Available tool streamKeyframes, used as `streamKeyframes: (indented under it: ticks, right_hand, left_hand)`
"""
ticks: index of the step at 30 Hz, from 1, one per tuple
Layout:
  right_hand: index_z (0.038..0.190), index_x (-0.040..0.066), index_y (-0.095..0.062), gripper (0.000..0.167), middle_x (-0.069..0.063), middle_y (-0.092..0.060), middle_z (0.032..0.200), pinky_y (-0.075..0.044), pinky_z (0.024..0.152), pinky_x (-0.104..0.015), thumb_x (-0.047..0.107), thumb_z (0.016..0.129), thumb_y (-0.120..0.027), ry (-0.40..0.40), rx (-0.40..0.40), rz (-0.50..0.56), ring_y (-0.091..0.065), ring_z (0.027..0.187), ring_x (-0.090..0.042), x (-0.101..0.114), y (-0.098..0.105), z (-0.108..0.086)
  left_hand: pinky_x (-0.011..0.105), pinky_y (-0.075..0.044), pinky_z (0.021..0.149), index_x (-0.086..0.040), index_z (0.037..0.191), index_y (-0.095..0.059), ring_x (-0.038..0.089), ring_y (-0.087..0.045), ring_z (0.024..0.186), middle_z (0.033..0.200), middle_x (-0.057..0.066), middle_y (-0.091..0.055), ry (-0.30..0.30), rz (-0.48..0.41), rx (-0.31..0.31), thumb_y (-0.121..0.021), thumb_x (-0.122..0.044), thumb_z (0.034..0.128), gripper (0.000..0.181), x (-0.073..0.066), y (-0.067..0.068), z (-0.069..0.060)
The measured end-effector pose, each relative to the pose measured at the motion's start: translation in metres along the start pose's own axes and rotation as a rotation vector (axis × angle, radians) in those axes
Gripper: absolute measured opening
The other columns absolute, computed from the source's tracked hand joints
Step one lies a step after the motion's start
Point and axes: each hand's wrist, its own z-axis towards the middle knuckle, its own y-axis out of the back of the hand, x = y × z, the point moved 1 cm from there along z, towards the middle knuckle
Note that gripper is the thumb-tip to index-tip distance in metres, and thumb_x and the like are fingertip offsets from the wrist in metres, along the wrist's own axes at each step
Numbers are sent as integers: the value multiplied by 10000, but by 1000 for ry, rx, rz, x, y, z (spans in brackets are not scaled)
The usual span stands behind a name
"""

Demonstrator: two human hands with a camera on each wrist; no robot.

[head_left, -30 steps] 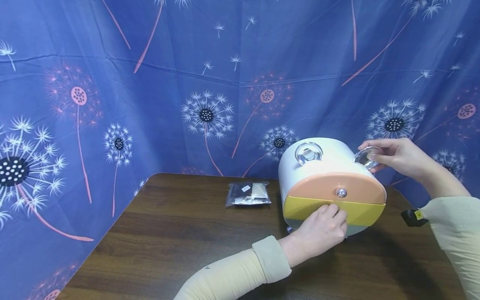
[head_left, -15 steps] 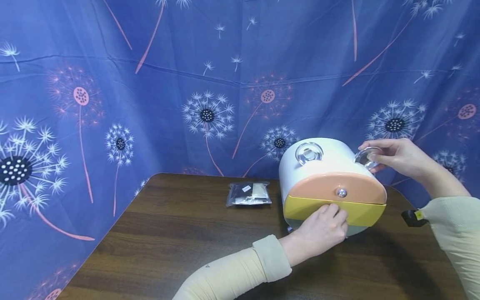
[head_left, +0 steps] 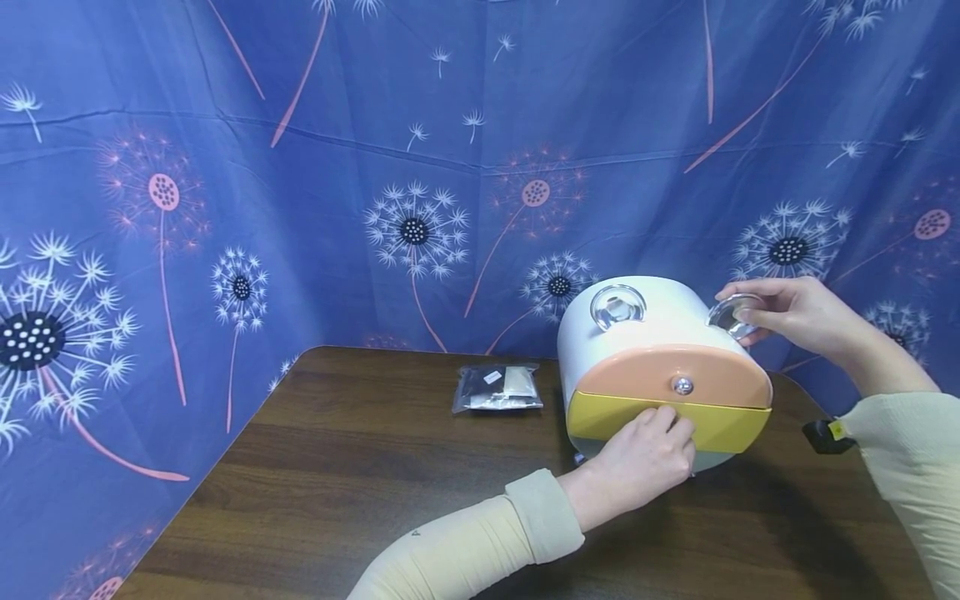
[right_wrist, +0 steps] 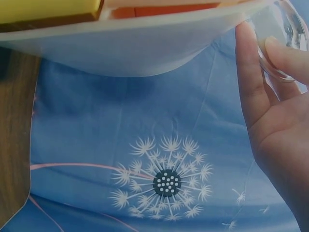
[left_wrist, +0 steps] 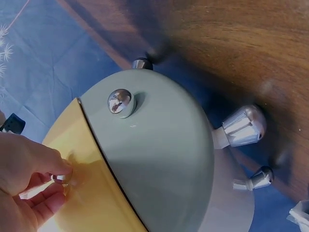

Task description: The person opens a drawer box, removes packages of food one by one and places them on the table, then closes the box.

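A rounded white cabinet (head_left: 663, 304) stands on the table with an orange upper drawer (head_left: 637, 371), a yellow middle drawer (head_left: 731, 427) and a grey-green lower one (left_wrist: 159, 140). The left hand (head_left: 645, 458) pinches the knob (left_wrist: 60, 179) of the yellow drawer, mostly hidden by the fingers. On the cabinet's right top side, the right hand (head_left: 806, 317) grips a shiny silver disc-shaped piece (head_left: 726, 315), its thumb on the disc's face. A matching silver disc (head_left: 617, 307) sits at the top left. The orange drawer's silver knob (head_left: 682, 385) is untouched.
A clear plastic bag (head_left: 497, 388) with small contents lies left of the cabinet on the wooden table (head_left: 337, 467). A black item with a yellow tag (head_left: 827, 436) is by the right sleeve. Behind hangs a blue dandelion-patterned cloth (head_left: 322, 233).
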Motion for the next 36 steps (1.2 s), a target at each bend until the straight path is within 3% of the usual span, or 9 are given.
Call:
streamKeyframes:
  ticks: [5, 12, 15, 25, 31, 36]
  right_hand:
    - [1270, 34, -551, 336, 360, -529, 947, -541, 741, -408, 155, 957, -532, 5, 3, 9, -692, 699, -160, 0, 0, 0]
    - [1271, 35, -551, 328, 364, -522, 952, -536, 661, -223, 130, 959, -523, 3, 0, 52, -687, 705, -149, 0, 0, -1]
    - [1272, 34, -550, 330, 362, -527, 946, -528, 657, -202, 132, 957, -527, 5, -1, 51, -687, 702, -149, 0, 0, -1]
    - [1268, 37, -553, 330, 355, -530, 943, -535, 648, -219, 137, 954, -536, 6, -6, 45, -683, 702, -145, -1, 0, 0]
    - [1274, 37, -548, 338, 349, -538, 924, -540, 663, -241, 146, 955, -536, 0, -4, 34, -685, 698, -155, 0, 0, 0]
    - [1284, 41, -541, 349, 364, -526, 909, -549, 686, -297, 160, 956, -534, 0, -1, 17, -687, 691, -164, 0, 0, 0]
  left_hand:
    - [166, -401, 665, -223, 964, -725, 88, -482, 806, 895, -88, -570, -10, 26, -12, -345, -29, 958, 426, -1, 1, 1]
    - [170, -403, 665, -236, 900, -711, 84, -482, 810, 876, -93, -559, 9, 36, -58, -363, -52, 957, 399, -3, -1, 1]
    - [168, -395, 661, -244, 882, -707, 84, -482, 811, 878, -99, -563, 3, 34, -75, -370, -52, 950, 394, -2, -3, 0]
    - [172, -387, 633, -259, 883, -647, 87, -510, 834, 918, -97, -557, -28, 84, -134, -323, -51, 943, 389, 4, -13, -1]
    - [170, -399, 604, -224, 835, -667, 85, -505, 770, 867, -76, -560, -43, 88, -192, -342, -22, 919, 392, 3, -14, 1]
    - [172, -397, 593, -218, 819, -682, 84, -505, 749, 838, -69, -560, -28, 88, -193, -336, -20, 916, 410, 1, -11, 2]
